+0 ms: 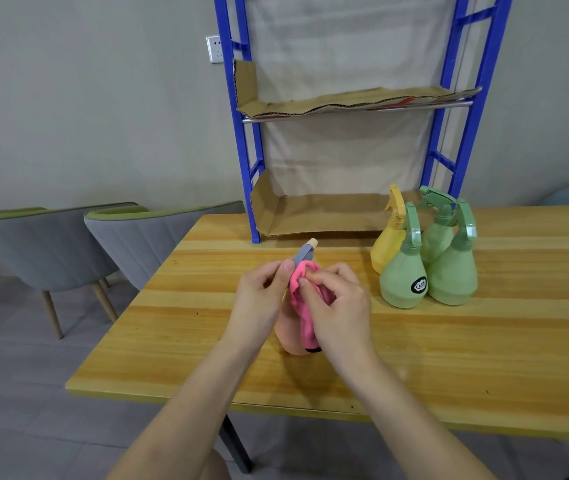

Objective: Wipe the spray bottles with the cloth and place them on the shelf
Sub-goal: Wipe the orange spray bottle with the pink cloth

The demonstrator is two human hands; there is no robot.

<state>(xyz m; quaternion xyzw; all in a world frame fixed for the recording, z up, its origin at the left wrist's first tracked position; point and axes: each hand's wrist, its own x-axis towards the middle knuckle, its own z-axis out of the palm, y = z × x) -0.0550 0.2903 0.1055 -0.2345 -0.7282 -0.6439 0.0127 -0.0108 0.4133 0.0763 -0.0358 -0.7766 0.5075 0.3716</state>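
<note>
A peach spray bottle [288, 336] with a grey spray head stands on the wooden table [484, 341], mostly hidden behind my hands. My left hand [259, 299] grips its neck just under the grey head. My right hand [336, 306] pinches a pink cloth [305, 299] against the bottle's upper part. To the right stand one yellow spray bottle [388, 244] and three green spray bottles [404, 271], close together. The blue shelf [252, 168] rises at the table's back, its cardboard-lined levels holding nothing.
Two grey chairs [51, 244] with green trim stand left of the table. A wall socket [214, 49] sits left of the shelf frame. The table's near edge runs just below my forearms.
</note>
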